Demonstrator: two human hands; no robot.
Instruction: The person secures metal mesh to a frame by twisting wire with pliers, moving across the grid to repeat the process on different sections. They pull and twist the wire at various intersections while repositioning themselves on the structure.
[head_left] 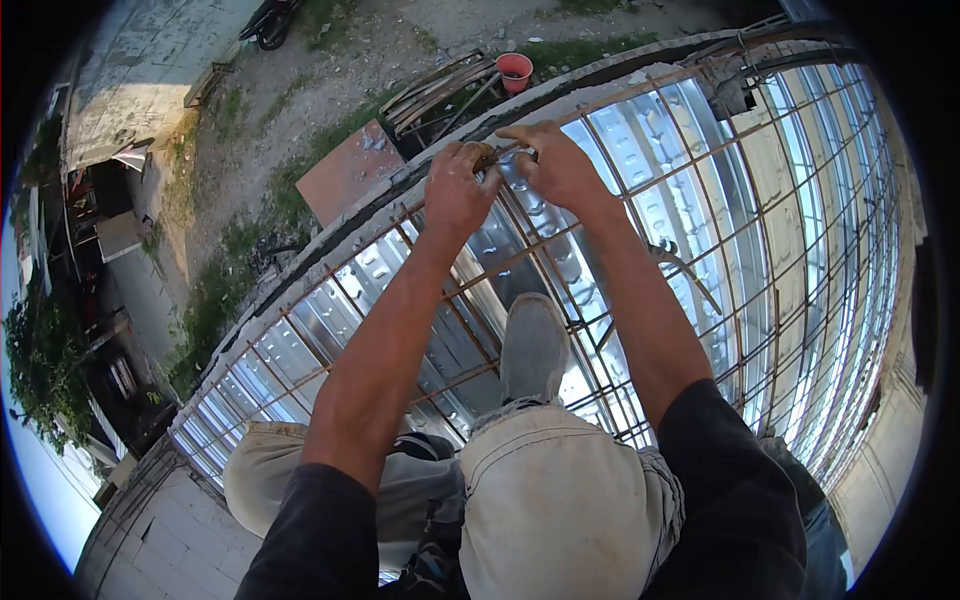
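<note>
We found the rebar (512, 262) spread as a grid over the shiny deck (640, 130), its far edge near the ledge (330, 235). There, left hand (460, 185): fingers curled in, thumb close. Right hand (555, 165): half closed, forefinger stretched left. We couldn't tell what either gripped. We judged the rebar stiff, weighty in length, rusty enough not to slip; best held at a crossing, knuckles clear of the deck.

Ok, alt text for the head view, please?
A person's left hand and right hand are close together near the edge of a rusty bar grid over shiny metal sheeting; a red bucket stands on the ground beyond.
</note>
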